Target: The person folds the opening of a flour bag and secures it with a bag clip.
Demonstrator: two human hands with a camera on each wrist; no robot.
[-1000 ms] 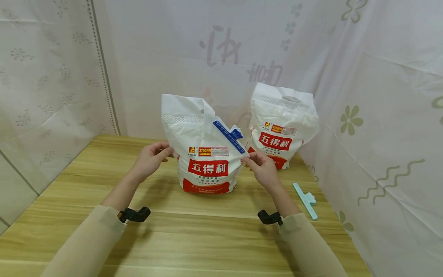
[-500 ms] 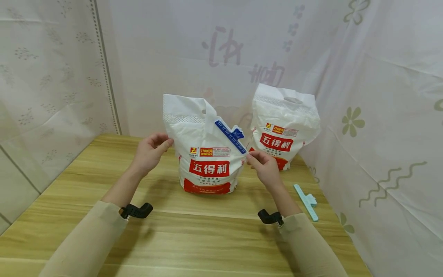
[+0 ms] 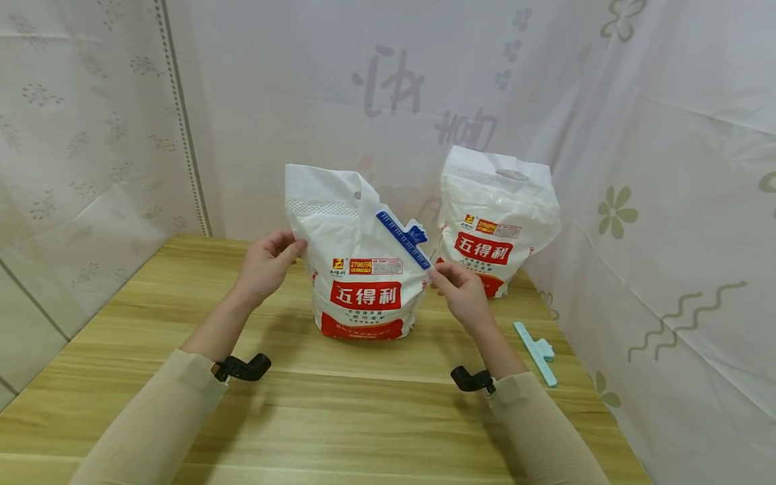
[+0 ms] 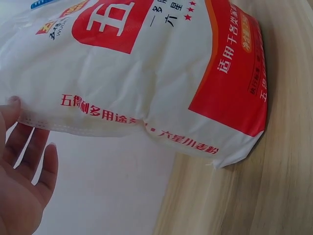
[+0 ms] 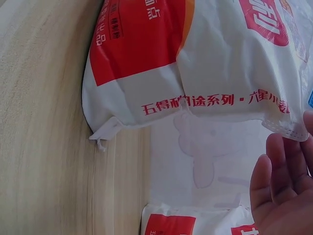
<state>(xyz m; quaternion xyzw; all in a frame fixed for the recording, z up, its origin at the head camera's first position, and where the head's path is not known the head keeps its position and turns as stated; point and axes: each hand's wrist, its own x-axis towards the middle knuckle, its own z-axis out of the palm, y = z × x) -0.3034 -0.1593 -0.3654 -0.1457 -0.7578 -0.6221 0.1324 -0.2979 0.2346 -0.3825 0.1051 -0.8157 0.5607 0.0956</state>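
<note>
Spreading across the lower frame, a wood-grained tabletop (image 3: 339, 417) carries two white bags with red labels: the front bag (image 3: 358, 249) upright at the centre, the rear bag (image 3: 497, 215) behind it at centre right. Two beige sleeves (image 3: 151, 417) reach in from the lower left and lower right corners, forearms angled inward and upward toward the front bag. Both hands are pinching: the left hand (image 3: 269, 266) grips the bag's left side edge between thumb and forefinger, while the right hand (image 3: 461, 289) nips its right edge likewise, the other fingers loosely bent. Two clips show: the blue clip (image 3: 403, 240) slants along the front bag's upper right, its lower end near the right fingertips, and the pale turquoise clip (image 3: 536, 353) lies at lower right.
</note>
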